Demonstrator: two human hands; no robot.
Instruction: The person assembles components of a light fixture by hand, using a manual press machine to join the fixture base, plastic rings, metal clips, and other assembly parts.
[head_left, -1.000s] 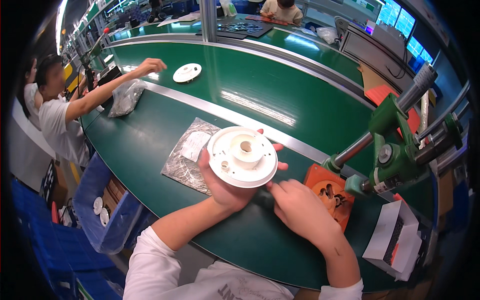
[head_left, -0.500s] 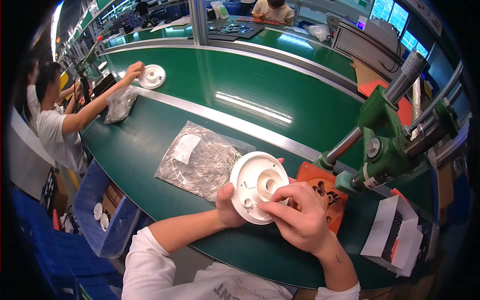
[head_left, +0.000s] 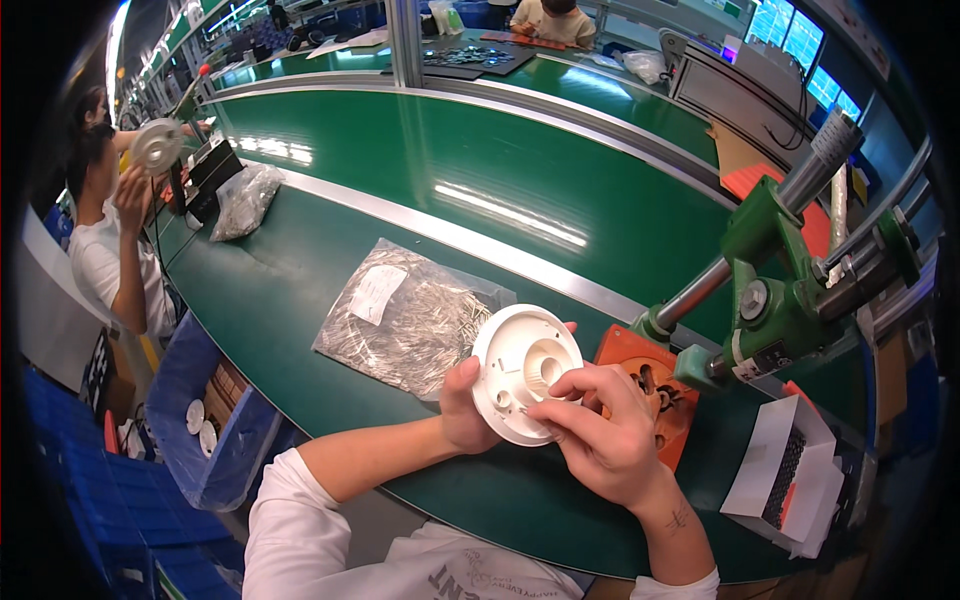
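My left hand (head_left: pixel 467 412) holds a round white plastic housing (head_left: pixel 512 372) tilted above the green table, its fingers wrapped round the rim from behind. Inside the housing are a raised ring in the middle and a smaller round post. My right hand (head_left: pixel 612 432) is pinched at the housing's lower right inside, thumb and forefinger close to the small post. Whatever sits between those fingertips is too small to make out. Just behind my left hand lies a clear plastic bag (head_left: pixel 408 322) full of thin metal pins, with a white label on it.
To the right stands a green hand press (head_left: pixel 755 290) over an orange fixture block (head_left: pixel 672 425). A white carton (head_left: pixel 785 470) of dark small parts is near the right edge. At left, a co-worker holds up another white disc (head_left: pixel 157 147); a blue-lined bin (head_left: pixel 190 470) stands below.
The co-worker has lifted a white disc off the far green surface and drawn it back to the left. My hands and the housing stay nearly in place, with the right fingertips still at it.
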